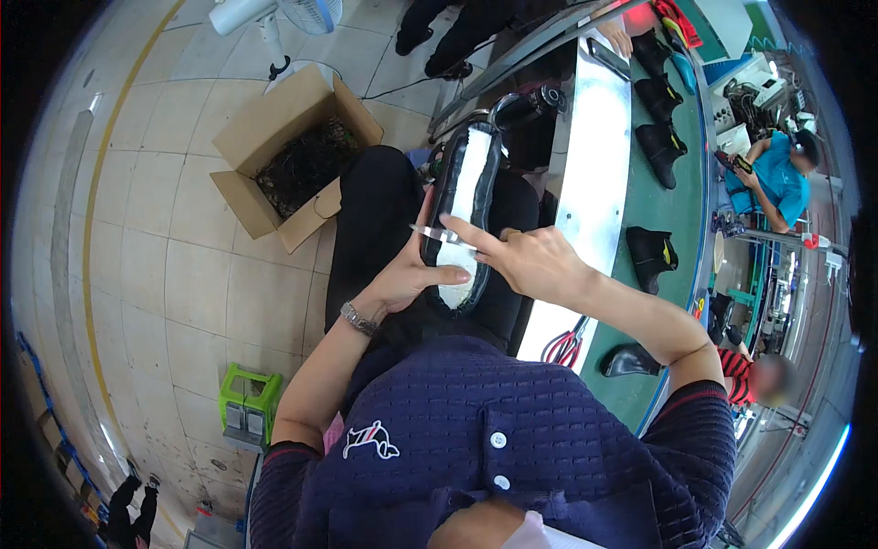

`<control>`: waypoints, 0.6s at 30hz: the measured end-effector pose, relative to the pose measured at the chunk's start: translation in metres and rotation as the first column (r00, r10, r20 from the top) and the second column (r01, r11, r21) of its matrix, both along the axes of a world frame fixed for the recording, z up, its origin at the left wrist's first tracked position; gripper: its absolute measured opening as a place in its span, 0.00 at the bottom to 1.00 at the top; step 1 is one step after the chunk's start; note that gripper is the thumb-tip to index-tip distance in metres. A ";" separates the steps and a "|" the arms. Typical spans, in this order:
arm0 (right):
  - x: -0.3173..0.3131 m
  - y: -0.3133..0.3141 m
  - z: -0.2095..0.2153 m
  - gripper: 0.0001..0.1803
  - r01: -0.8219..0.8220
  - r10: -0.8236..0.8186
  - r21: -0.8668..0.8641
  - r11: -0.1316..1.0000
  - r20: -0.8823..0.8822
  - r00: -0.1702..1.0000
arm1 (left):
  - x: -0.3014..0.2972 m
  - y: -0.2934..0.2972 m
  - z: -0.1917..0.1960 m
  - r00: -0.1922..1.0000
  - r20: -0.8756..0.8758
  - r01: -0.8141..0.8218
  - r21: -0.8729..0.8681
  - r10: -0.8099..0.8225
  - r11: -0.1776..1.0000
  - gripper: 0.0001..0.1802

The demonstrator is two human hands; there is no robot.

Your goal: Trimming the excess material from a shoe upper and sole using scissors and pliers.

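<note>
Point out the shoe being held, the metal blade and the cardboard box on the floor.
Held shoe [471, 174]: head view, on its white underside.
Metal blade [434, 233]: head view, on its bare flat.
Cardboard box [277, 121]: head view, on an open flap.

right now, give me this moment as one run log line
left hand: gripping black shoe piece, white face showing; right hand: holding thin metal blade across it; right side: black shoes on green belt

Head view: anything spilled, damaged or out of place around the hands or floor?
Nothing looks spilled or plainly damaged, including the black-and-white piece in the left hand. One mild oddity: a thin dark cord trails loose across the floor tiles near the open carton, perhaps a trip risk.
</note>
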State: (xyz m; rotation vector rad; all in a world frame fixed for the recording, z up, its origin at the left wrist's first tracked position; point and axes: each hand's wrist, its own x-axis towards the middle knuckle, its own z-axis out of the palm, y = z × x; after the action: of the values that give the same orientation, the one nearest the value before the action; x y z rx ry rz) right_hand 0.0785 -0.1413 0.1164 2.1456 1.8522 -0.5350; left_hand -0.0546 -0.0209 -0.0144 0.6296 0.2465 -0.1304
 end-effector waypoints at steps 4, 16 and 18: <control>-0.006 0.004 0.029 0.40 -0.052 0.060 0.092 0.994 -0.085 0.995 | -0.002 0.000 0.000 1.000 0.011 -0.011 0.007 0.011 1.000 0.67; -0.035 -0.017 0.004 0.47 -0.084 0.137 0.314 0.946 -0.149 0.979 | -0.002 0.002 -0.006 0.995 0.094 0.017 0.289 -0.046 0.957 0.73; -0.031 -0.010 0.009 0.44 0.021 -0.023 -0.142 0.990 -0.016 1.000 | 0.002 0.001 -0.003 0.996 0.071 0.046 0.196 -0.061 0.980 0.78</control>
State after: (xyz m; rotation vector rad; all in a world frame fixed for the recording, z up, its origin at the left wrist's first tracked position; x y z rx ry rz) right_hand 0.0473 -0.1515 0.1251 2.0766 1.7449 -0.6721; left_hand -0.0530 -0.0200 -0.0170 0.8342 0.1693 -0.1349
